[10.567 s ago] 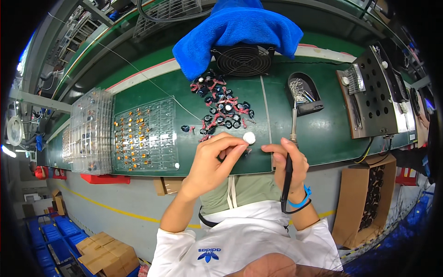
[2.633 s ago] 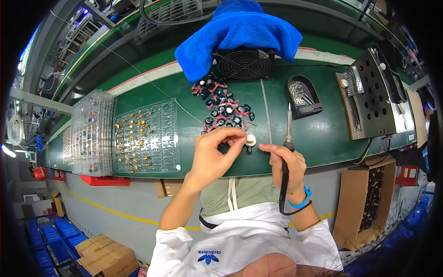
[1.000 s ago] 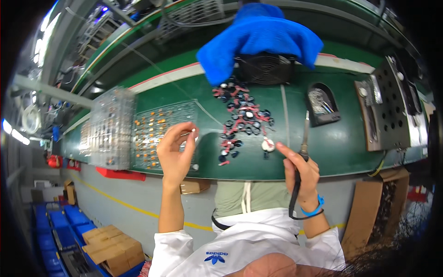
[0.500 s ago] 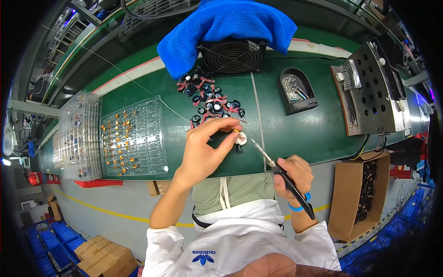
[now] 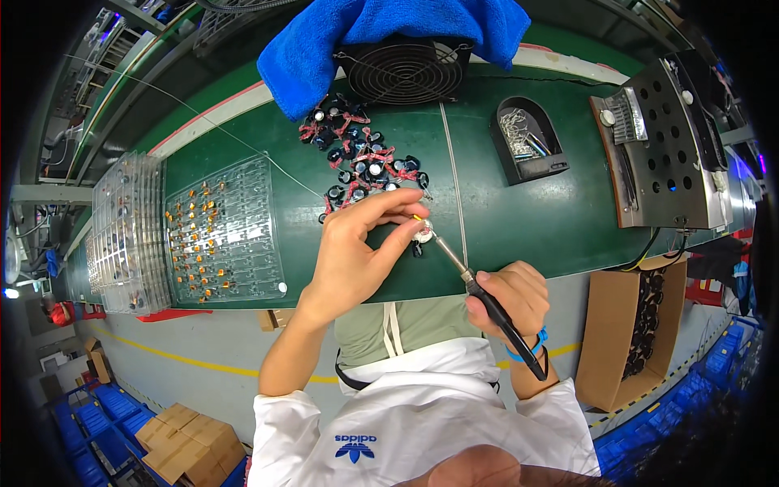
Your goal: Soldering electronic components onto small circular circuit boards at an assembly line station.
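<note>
My left hand (image 5: 355,253) is closed in a pinch on a small yellow-tipped part (image 5: 417,217), too small to make out fully. Against its fingertips sits a small round white piece (image 5: 423,235), with a short dark bit just below it. My right hand (image 5: 521,299) grips a soldering iron (image 5: 472,284) by its black handle, pen-like. The iron's metal tip meets the white piece at its right side; the exact contact spot is too small to tell. Beyond my left fingers lies a pile of small dark round components with red-pink wires (image 5: 357,166).
Left on the green bench are a clear tray (image 5: 243,243) of orange parts and stacked clear trays (image 5: 130,235). A fan (image 5: 406,73) under a blue towel (image 5: 389,20) stands behind. Rightward are a black bin (image 5: 535,169) of metal pieces, a perforated metal unit (image 5: 669,162) and a cardboard box (image 5: 604,341).
My right hand has brought the soldering iron's tip up and left, from beside the white piece to it. My left hand keeps its pinch. The whole view has shifted slightly.
</note>
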`<state>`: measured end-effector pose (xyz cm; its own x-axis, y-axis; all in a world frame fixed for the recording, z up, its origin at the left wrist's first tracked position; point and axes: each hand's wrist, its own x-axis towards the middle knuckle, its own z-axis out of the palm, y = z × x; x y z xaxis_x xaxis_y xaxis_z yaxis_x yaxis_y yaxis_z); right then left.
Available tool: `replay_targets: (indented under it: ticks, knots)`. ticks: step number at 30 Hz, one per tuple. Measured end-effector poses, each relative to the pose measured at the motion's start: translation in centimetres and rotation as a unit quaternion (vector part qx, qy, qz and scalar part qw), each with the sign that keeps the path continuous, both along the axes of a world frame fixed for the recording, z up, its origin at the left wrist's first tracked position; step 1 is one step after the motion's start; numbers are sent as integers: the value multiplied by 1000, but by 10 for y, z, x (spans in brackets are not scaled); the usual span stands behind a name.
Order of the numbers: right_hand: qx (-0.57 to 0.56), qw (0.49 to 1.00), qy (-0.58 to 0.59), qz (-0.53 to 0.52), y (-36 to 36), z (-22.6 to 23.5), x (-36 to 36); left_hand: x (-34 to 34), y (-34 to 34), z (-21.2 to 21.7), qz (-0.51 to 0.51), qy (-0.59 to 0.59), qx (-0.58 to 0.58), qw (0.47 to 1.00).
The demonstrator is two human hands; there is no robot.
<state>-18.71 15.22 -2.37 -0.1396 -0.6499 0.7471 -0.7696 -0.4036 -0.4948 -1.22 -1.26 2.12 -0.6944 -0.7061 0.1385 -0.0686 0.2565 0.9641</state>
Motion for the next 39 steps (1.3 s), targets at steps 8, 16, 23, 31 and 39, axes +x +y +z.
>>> replay_targets:
  ticks: [8,16,23,31,39]
  knots:
    - [4,1000,2,4,0,0,0,1,0,-2,-2,11,13,1000]
    - [1,1000,2,7,-1,1,0,0,0,-2,2,3,1,1000]
    - [-22,999,-34,23,4,-5,-3,-1,1,-1,3,0,3,1000]
    - [-21,999,-38,27,5,-5,-4,1,-1,2,-23,-7,-43,999]
    - [-20,1000,-19,15,1,-3,-2,-1,1,-1,-10,-7,-118,993]
